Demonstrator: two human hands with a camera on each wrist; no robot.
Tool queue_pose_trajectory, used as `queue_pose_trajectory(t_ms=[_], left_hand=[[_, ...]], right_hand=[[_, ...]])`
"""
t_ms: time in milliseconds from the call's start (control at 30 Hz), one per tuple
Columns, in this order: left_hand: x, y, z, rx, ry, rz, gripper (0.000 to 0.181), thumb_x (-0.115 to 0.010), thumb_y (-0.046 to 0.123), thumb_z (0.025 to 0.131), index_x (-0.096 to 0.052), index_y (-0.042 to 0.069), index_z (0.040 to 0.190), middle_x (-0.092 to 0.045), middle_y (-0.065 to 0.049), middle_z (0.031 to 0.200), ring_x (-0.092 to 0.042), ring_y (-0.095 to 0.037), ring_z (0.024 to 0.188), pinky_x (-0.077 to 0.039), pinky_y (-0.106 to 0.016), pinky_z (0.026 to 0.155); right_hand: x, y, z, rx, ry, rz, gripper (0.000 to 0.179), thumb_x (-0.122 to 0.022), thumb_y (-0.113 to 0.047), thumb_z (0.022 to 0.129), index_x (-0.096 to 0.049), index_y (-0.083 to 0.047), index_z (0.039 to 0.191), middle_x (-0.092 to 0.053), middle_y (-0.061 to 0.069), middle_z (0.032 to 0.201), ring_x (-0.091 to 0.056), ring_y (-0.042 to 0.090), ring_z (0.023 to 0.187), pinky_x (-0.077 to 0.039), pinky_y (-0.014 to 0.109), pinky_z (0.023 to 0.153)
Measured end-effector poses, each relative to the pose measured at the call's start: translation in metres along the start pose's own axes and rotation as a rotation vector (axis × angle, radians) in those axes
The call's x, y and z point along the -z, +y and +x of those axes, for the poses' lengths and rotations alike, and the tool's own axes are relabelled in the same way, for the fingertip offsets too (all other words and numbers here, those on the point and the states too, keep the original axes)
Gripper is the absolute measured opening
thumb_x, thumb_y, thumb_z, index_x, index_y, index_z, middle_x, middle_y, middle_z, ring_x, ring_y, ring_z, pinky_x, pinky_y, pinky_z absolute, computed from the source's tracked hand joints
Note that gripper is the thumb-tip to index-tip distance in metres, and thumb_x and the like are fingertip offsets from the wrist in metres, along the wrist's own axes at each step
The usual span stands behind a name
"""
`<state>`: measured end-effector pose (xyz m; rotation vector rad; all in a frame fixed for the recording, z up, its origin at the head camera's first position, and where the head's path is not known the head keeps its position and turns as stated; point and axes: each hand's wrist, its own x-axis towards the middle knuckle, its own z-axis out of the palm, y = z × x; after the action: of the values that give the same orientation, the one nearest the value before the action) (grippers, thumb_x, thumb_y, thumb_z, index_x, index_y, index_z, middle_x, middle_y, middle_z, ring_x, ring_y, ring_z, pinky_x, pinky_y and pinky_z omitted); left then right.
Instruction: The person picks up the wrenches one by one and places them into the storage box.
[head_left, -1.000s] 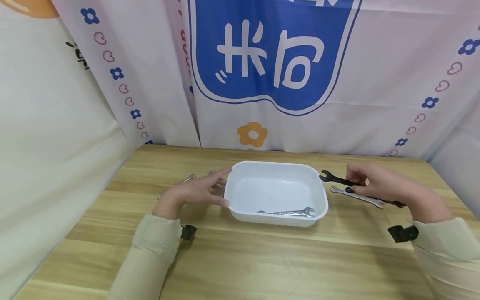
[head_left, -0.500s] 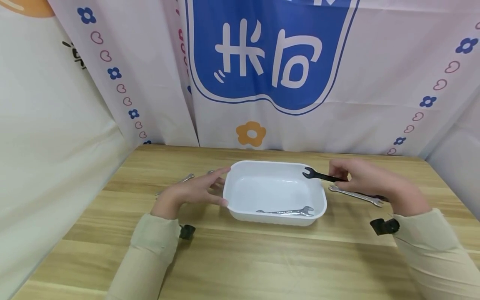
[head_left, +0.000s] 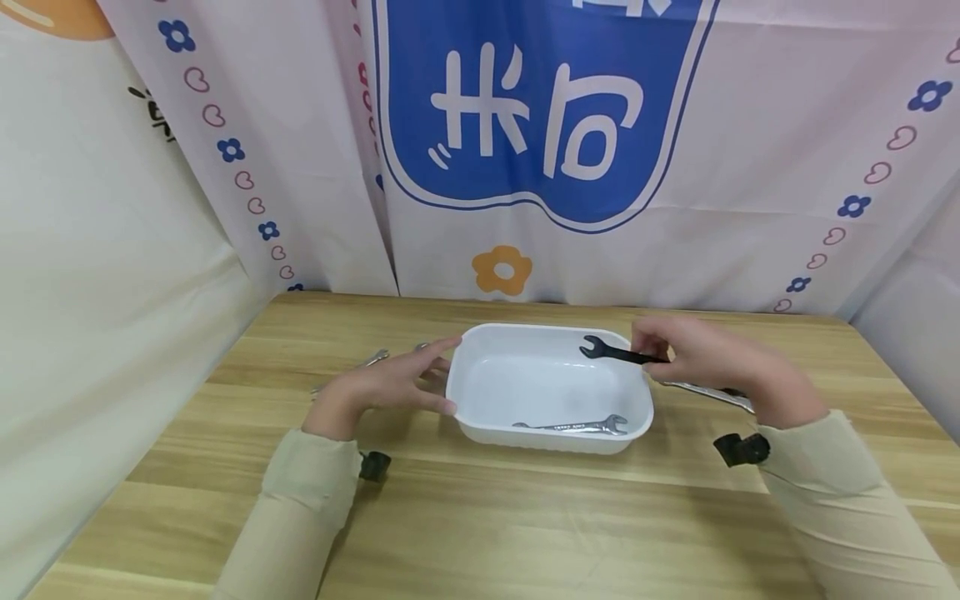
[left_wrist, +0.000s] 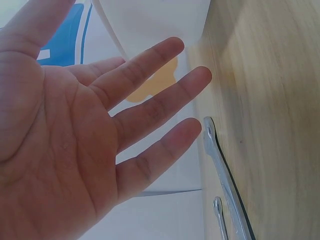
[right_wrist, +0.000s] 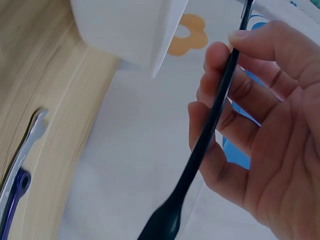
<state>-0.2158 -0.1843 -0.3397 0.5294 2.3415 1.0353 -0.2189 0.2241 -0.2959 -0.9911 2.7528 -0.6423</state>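
Observation:
My right hand (head_left: 701, 354) pinches a black wrench (right_wrist: 205, 135) between thumb and fingertips, and its open end reaches over the right side of the white plastic bin (head_left: 637, 421). In the right wrist view the shaft runs across my curled fingers. A silver wrench (head_left: 577, 426) lies inside the bin along its near wall. At the bin's left end my left hand (head_left: 401, 379) has its thumb and fingers spread, fingertips right at the rim. The left wrist view shows that palm (left_wrist: 65, 145) holding nothing.
Right of the bin, a silver wrench (right_wrist: 25, 147) and a dark blue wrench (right_wrist: 15, 200) lie side by side on the wooden table (head_left: 525, 525). Silver wrenches (left_wrist: 225, 180) lie beyond the left hand. A printed curtain (head_left: 337, 167) hangs behind the table.
My right hand has lifted the black wrench off the table and carried it left, over the bin's right edge. The left hand has stayed at the bin's left end.

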Motion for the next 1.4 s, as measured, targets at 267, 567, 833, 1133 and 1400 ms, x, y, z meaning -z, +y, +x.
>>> queue_pose_trajectory(t_ms=[267,567,833,1133,1400], left_hand=[[-0.001,-0.001,0.000,-0.015,0.002,-0.001,0.102,-0.080,0.034,0.083,-0.014,0.027,0.160,-0.053,-0.009,0.147,-0.047,-0.034,0.138,-0.043,-0.057,0.109],[0.000,0.000,0.001,0.002,0.005,-0.002,0.103,-0.081,0.036,0.082,-0.013,0.029,0.160,-0.053,-0.008,0.147,-0.047,-0.032,0.138,-0.043,-0.056,0.110],[-0.001,0.001,0.000,0.016,0.011,-0.007,0.104,-0.081,0.036,0.082,-0.013,0.030,0.160,-0.052,-0.008,0.147,-0.046,-0.033,0.139,-0.042,-0.057,0.110],[-0.002,0.000,0.002,0.030,0.023,0.007,0.102,-0.081,0.035,0.083,-0.014,0.031,0.160,-0.052,-0.008,0.147,-0.046,-0.034,0.139,-0.040,-0.059,0.111],[-0.002,0.000,0.003,0.025,0.022,0.017,0.102,-0.080,0.034,0.084,-0.013,0.029,0.160,-0.053,-0.009,0.146,-0.047,-0.034,0.139,-0.041,-0.059,0.111]], right_hand=[[-0.006,-0.014,0.014,-0.002,-0.046,0.032,0.014,-0.067,0.001,0.086,-0.062,-0.009,0.093,-0.059,-0.001,0.083,-0.053,0.016,0.079,-0.048,0.026,0.066],[-0.014,-0.024,0.029,0.050,-0.054,0.037,0.015,-0.066,0.001,0.084,-0.061,-0.012,0.089,-0.059,-0.003,0.081,-0.054,0.015,0.077,-0.049,0.026,0.068],[-0.023,-0.036,0.040,0.098,-0.078,0.054,0.013,-0.067,0.000,0.084,-0.062,-0.011,0.090,-0.058,-0.003,0.080,-0.054,0.014,0.076,-0.048,0.027,0.067],[-0.026,-0.047,0.049,0.163,-0.082,0.089,0.011,-0.066,-0.001,0.086,-0.062,-0.009,0.092,-0.059,-0.004,0.081,-0.054,0.013,0.077,-0.048,0.026,0.067],[-0.033,-0.056,0.054,0.231,-0.054,0.070,0.014,-0.066,-0.002,0.087,-0.059,-0.014,0.089,-0.059,-0.006,0.078,-0.053,0.010,0.073,-0.047,0.024,0.065]])
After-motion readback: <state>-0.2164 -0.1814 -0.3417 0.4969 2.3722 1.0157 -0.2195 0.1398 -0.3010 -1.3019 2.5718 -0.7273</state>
